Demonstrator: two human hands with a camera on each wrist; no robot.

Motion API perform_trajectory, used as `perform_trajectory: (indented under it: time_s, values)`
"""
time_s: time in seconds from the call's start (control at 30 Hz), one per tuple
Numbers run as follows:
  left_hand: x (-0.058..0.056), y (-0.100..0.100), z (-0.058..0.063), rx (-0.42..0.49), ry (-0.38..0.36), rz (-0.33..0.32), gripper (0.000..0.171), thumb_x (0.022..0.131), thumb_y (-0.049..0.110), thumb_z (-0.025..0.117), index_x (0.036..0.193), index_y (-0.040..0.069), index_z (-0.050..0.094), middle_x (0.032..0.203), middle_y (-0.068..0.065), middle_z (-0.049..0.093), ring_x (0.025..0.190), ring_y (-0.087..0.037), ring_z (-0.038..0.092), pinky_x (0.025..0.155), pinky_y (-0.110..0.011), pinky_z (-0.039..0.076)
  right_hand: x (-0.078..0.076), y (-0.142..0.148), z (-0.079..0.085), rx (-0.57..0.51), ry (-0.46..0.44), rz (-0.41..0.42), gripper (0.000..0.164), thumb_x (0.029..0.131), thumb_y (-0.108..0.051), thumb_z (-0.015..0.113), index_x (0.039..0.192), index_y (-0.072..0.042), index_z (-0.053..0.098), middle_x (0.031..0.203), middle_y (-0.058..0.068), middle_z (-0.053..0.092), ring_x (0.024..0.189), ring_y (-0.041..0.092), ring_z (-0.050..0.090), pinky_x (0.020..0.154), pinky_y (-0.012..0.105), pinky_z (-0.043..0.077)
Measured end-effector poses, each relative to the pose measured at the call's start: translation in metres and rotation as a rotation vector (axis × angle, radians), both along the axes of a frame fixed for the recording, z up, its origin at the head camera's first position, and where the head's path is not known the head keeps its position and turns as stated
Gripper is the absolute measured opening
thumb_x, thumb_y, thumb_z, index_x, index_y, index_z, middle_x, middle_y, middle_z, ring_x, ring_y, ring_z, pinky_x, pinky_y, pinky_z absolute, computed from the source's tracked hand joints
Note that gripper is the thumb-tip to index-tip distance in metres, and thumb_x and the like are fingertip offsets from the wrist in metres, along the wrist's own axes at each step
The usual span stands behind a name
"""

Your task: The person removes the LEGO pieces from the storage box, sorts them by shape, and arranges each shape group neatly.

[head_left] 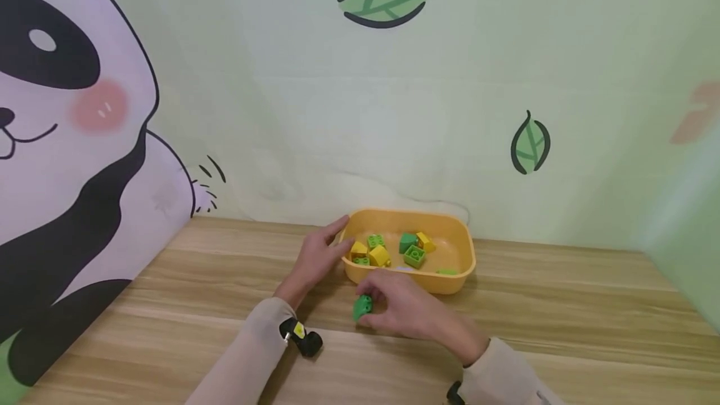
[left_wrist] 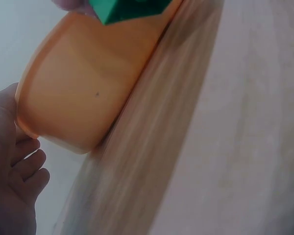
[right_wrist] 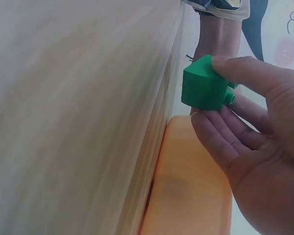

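My right hand [head_left: 402, 305] pinches a green toy building block [head_left: 362, 308] between thumb and fingers, in front of an orange plastic bin [head_left: 439, 284]. In the right wrist view the block [right_wrist: 203, 88] has a slanted top, and its studs face the palm. My left hand [head_left: 317, 258] holds the left end of the bin, with the thumb over the rim. The left wrist view shows that hand [left_wrist: 12, 171] at the bin's end, its lower fingers curled outside the wall. Inside the bin lie several yellow blocks [head_left: 379, 256] and green blocks [head_left: 415, 256].
The bin stands on a wood-grain table [head_left: 562, 311], close to a pale green backdrop [head_left: 270, 130] printed with leaves and a panda. A black strap device [head_left: 304, 337] sits on the left sleeve.
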State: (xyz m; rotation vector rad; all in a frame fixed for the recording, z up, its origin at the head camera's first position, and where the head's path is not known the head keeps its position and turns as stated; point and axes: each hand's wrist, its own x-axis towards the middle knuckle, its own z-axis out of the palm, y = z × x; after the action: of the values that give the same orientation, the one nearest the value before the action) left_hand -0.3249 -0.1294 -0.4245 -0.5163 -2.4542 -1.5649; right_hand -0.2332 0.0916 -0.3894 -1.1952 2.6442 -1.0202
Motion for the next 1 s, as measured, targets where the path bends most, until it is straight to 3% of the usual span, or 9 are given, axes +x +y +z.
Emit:
perform_trajectory:
  time_s: [0.43, 1.0]
  values:
    - [-0.002, 0.003, 0.002, -0.015, 0.015, -0.001, 0.057, 0.102, 0.018, 0.066, 0.153, -0.001, 0.053, 0.159, -0.013, 0.050, 0.148, -0.034, 0.045, 0.121, -0.051, 0.037, -0.007, -0.009, -0.004, -0.033, -0.054, -0.019, 0.032, 0.089, -0.017, 0.089, 0.113, -0.005, 0.072, 0.102, -0.005, 0.072, 0.093, 0.012, 0.068, 0.085, 0.028, 0.058]
    - [0.001, 0.000, 0.001, -0.019, -0.011, 0.013, 0.057, 0.102, 0.018, 0.068, 0.155, 0.003, 0.053, 0.160, -0.011, 0.049, 0.149, -0.033, 0.045, 0.121, -0.052, 0.037, -0.006, -0.020, -0.013, -0.043, -0.167, -0.029, 0.038, 0.091, -0.025, 0.087, 0.120, -0.007, 0.071, 0.100, -0.009, 0.069, 0.090, 0.007, 0.064, 0.082, 0.024, 0.056]
